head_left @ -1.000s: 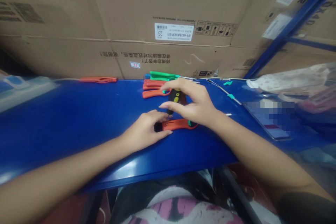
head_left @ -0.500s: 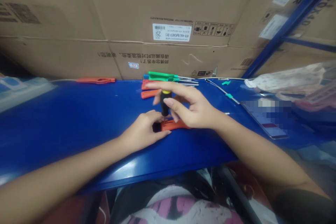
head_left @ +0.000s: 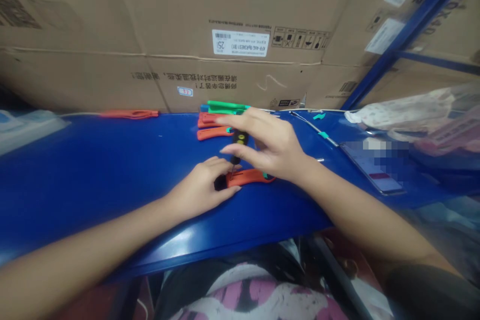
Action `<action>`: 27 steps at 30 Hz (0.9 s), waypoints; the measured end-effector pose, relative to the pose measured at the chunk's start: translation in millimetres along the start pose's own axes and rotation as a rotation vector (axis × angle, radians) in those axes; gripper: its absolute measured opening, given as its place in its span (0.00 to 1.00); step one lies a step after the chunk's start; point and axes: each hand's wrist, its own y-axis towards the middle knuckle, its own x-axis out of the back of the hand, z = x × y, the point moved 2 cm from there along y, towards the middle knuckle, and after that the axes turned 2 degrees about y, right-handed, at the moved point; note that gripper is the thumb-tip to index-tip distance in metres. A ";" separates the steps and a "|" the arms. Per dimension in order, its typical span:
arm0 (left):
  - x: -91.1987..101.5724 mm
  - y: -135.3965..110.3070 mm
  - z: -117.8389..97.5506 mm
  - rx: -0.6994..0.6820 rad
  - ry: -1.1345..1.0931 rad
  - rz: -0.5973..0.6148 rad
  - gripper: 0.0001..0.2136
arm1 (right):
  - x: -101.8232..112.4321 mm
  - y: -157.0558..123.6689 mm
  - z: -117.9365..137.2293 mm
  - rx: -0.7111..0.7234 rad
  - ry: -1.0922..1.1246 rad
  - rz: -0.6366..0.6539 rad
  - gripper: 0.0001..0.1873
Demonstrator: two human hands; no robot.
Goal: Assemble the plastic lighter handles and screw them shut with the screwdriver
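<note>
My left hand (head_left: 204, 182) rests on the table with thumb and fingers closed around the left end of an orange plastic handle (head_left: 249, 177). A small teal piece shows at that handle's right end. In my right hand (head_left: 268, 145) is a small black-and-yellow screwdriver (head_left: 237, 146), gripped between thumb and fingers. It leans slightly, its tip down on the orange handle near my left fingers. Whether a screw sits under the tip is too small to tell. Just behind my right hand lie more orange handles (head_left: 212, 133) and green handles (head_left: 227, 105) with metal shafts.
A large cardboard box (head_left: 150, 25) stands along the back of the blue table (head_left: 112, 170). Another orange tool (head_left: 131, 114) lies at the back left. To the right are a metal rod with a teal piece (head_left: 317, 131), a phone (head_left: 375, 170), plastic bags (head_left: 408, 107) and a blue post (head_left: 405, 40).
The screwdriver now tilts more, its top leaning right, and my right fingers have shifted around it. The left hand still holds the orange handle. The whole view has moved slightly.
</note>
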 end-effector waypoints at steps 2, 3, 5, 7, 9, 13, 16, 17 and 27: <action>0.0 0.2 -0.5 -0.004 0.006 0.003 0.09 | -1.7 0.2 2.7 -0.028 0.052 0.105 0.20; 0.0 0.3 -0.6 -0.005 0.003 0.003 0.08 | -2.5 0.0 3.6 -0.038 0.086 0.143 0.21; 0.1 0.4 -0.9 -0.009 -0.013 -0.002 0.07 | -2.7 -0.7 4.2 -0.024 0.085 0.123 0.18; 0.1 0.4 -1.0 -0.008 -0.025 -0.007 0.06 | -1.9 -1.7 3.4 0.011 -0.018 0.024 0.16; 0.0 0.3 -1.0 0.001 -0.019 -0.002 0.06 | -2.2 -2.5 2.2 0.016 -0.079 -0.039 0.16; -0.4 0.4 -0.5 -0.005 0.010 0.019 0.10 | -6.2 -2.0 -1.7 -0.052 0.133 0.073 0.18; -0.6 1.0 0.1 -0.028 -0.007 0.025 0.14 | -4.1 -1.0 -5.7 -0.039 0.142 0.013 0.14; -0.4 1.3 0.2 -0.033 -0.020 0.026 0.14 | -2.5 -0.5 -6.6 -0.024 0.113 -0.016 0.14; 0.9 0.8 -3.4 0.005 -0.054 0.047 0.16 | 5.3 4.7 -4.4 -0.322 0.468 0.172 0.19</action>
